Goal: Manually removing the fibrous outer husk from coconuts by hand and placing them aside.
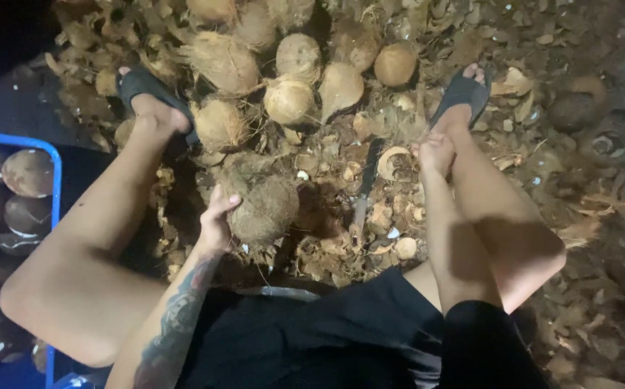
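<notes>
The person is sitting low over a floor littered with husk scraps (543,43); the left hand (215,223) is cupping a fibrous brown coconut (263,209) between the feet; the right hand (436,153) is resting closed against the right shin, holding nothing visible (its palm is hidden). The coconut is judged heavy, rigid and rough, best gripped around its widest part; a long blade (365,191) is lying just beside it; peeled coconuts are filling a blue crate (55,180) at the left.

Husked brown coconut (264,209), fibrous, on husk litter between feet, apparently tilted.
</notes>
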